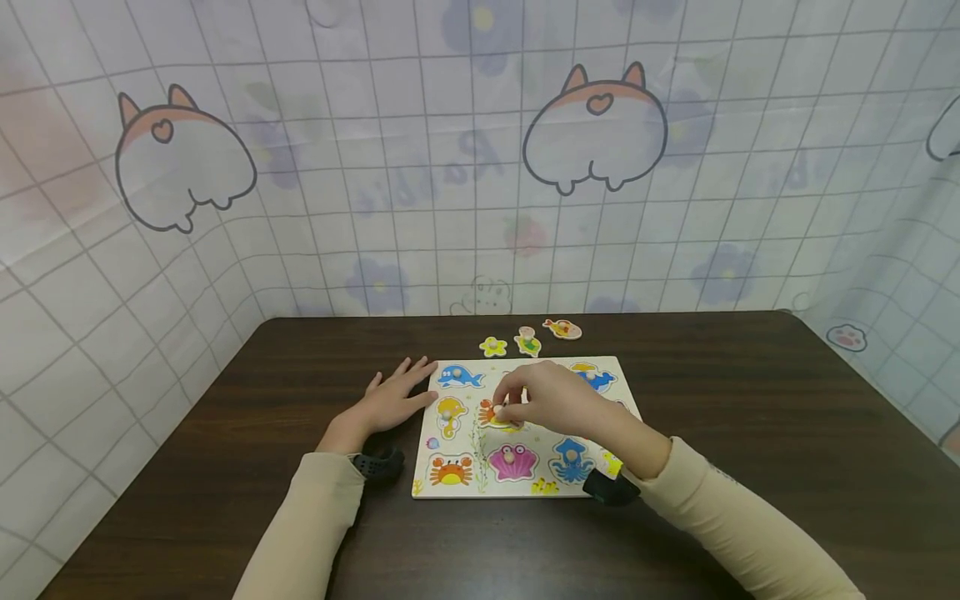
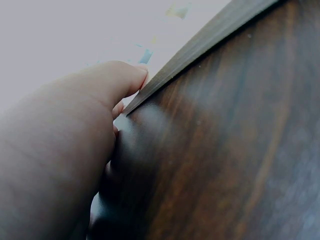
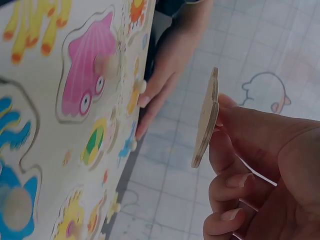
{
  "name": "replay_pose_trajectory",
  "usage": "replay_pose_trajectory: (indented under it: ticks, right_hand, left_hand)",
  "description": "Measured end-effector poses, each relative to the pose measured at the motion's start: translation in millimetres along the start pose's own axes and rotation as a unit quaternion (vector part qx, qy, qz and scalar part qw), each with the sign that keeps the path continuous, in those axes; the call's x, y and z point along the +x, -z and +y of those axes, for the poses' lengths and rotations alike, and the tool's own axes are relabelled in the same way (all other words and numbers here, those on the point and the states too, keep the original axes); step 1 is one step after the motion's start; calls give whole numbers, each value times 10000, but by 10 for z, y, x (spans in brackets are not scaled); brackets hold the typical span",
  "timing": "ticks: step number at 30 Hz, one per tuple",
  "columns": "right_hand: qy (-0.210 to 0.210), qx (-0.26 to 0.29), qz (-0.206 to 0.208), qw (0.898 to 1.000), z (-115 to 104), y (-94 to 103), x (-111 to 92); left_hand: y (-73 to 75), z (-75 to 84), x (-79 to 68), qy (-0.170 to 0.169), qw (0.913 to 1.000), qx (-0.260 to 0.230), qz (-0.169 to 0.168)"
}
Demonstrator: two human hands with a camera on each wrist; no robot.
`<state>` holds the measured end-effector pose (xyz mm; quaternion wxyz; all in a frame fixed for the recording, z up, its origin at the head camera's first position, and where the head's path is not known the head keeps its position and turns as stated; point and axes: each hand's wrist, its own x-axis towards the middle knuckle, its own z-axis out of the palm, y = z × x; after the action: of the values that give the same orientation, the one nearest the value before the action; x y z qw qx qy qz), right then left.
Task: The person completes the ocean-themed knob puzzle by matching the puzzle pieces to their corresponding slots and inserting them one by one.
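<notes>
Orange puzzle piece (image 1: 490,415): hanging above the puzzle board (image 1: 495,492), around its middle column, and being pinched by the right hand (image 1: 555,402). Seemingly steadying the board with the left hand (image 1: 384,407), extending its fingers at the left edge and grasping nothing. For seating the piece well, probably calling for a light pinch, turning until matching the cut-out, lowering flat rather than tilted, then pressing evenly while bracing the board. Also showing 3 loose pieces on the table (image 1: 225,500) past the far edge: a yellow star (image 1: 492,347), a green-and-pink piece (image 1: 528,342) and a fish (image 1: 562,330).

In the head view, showing the painted face but hiding the height. In the right wrist view, showing the piece edge-on, standing clear of the board, with the spare fingers curling. In the left wrist view alone, showing the left thumb (image 2: 127,80) meeting the board's edge up close.
</notes>
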<state>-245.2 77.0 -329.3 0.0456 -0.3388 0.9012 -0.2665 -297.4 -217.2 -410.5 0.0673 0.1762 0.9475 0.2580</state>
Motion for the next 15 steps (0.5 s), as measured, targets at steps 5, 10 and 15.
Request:
replay_pose_trajectory:
  ticks: [5, 10, 15]
  right_hand:
    - [202, -147, -125, 9996, -119, -58, 51]
    - [180, -222, -255, 9993, -191, -145, 95]
    - [102, -158, -482, 9987, -250, -245, 137]
  left_hand:
    - [3, 0, 3, 18, 10000, 24, 9]
    - [1, 5, 6, 7, 10000, 39, -18]
    - [3, 15, 1, -13, 10000, 34, 3]
